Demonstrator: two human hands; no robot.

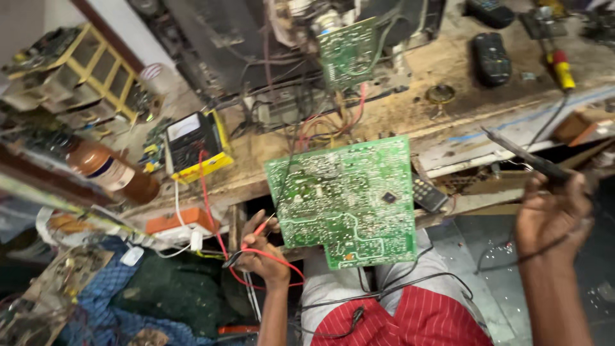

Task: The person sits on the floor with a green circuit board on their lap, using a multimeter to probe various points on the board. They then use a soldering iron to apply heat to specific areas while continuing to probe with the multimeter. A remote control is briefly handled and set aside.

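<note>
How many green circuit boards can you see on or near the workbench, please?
2. A large green circuit board hangs over the bench edge between the hands; a smaller green circuit board stands upright behind it amid wires. Others may be hidden in the clutter.

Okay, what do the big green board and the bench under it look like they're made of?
Green circuit board: looks like rigid laminate with a glossy green coating, pale traces and shiny solder dots. Workbench: apparently bare wood, matte, worn and stained, with grain and a chipped edge.
</note>
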